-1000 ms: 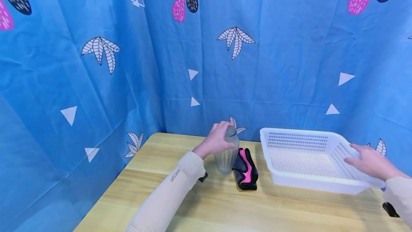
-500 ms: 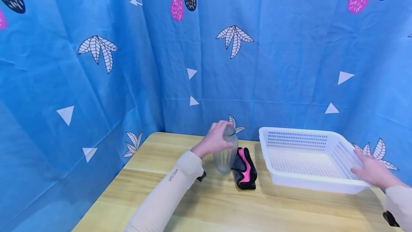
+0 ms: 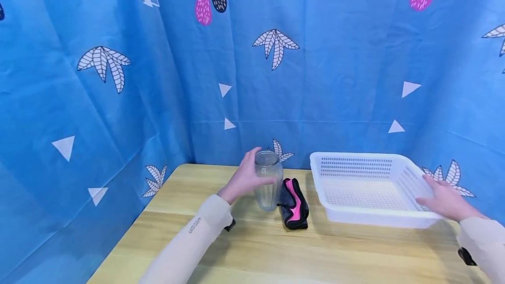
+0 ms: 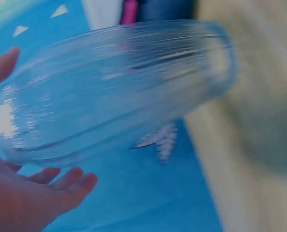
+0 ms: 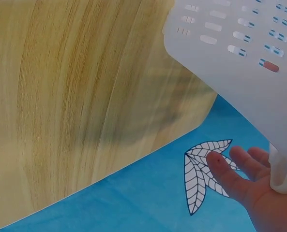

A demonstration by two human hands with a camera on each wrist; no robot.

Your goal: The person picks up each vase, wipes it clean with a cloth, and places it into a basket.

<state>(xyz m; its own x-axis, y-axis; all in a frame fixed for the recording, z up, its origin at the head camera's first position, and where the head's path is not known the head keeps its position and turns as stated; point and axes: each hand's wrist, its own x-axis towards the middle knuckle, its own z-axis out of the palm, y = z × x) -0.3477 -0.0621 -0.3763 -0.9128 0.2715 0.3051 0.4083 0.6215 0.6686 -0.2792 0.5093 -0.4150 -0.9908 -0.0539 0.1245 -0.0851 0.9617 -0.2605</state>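
Observation:
A clear ribbed glass jar stands upright on the table. My left hand is around its left side, thumb in front and fingers behind. In the left wrist view the fingers are spread, with a gap from the glass. Right beside the jar lies a folded black, grey and pink fabric item. My right hand holds the right rim of a white perforated plastic basket, thumb inside. In the right wrist view its fingers lie outside the basket wall.
The wooden table runs along a blue patterned curtain at the back and left. Bare tabletop shows in front of the jar and basket.
My left hand has loosened and drawn left, uncovering the jar's mouth. My right hand has shifted slightly left along with the basket's right end. The head view has turned a little right.

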